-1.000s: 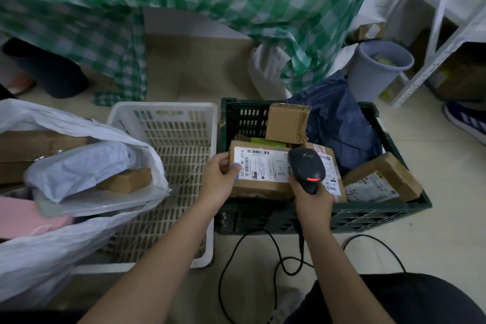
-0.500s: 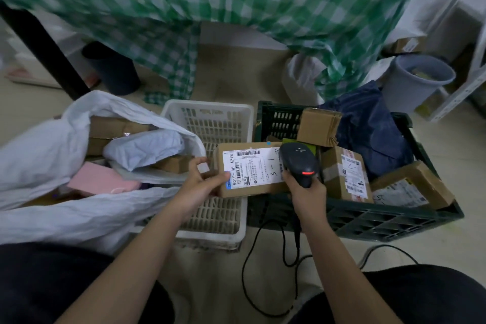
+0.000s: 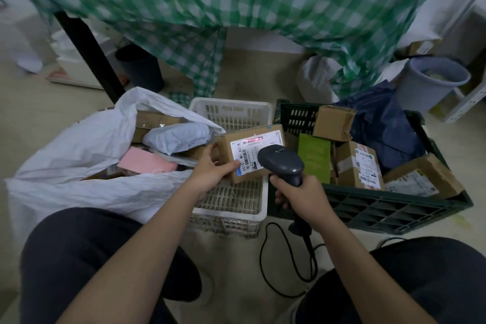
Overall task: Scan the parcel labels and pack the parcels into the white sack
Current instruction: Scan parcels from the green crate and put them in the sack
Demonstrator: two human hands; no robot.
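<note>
The box [image 3: 251, 154] has come left, off the green crate [image 3: 394, 208], and sits over the white basket [image 3: 231, 113] beside the sack [image 3: 79, 150] — left hand [image 3: 210, 173] gripping it, right hand [image 3: 302, 192] clamped on the scanner [image 3: 281, 164]. Scanning is under way; the next move is probably into the sack.
</note>
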